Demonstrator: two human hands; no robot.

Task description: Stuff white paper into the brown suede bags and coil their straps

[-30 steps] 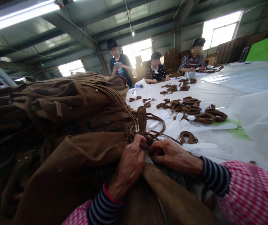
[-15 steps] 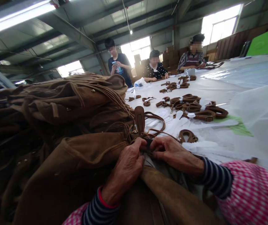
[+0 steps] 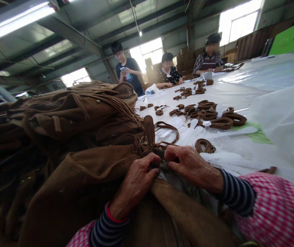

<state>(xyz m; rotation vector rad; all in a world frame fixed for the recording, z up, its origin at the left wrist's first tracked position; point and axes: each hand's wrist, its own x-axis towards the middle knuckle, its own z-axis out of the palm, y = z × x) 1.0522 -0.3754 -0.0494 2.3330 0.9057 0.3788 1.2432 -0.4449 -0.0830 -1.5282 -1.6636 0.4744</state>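
Background shirt print (image 3: pixel 128 77) unreadable; hands (image 3: pixel 136 180) (image 3: pixel 194 168) at brown bag (image 3: pixel 185 207).

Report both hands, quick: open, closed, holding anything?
Left hand: fingers bent at the brown bag; grip cannot be told.
Right hand: fingers curled at a dark strip; grip cannot be told.

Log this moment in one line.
left hand: at dark strip, grip unclear | right hand: at same strip, grip unclear | brown bags: piled at left | bundled brown straps: on white table, beyond right hand
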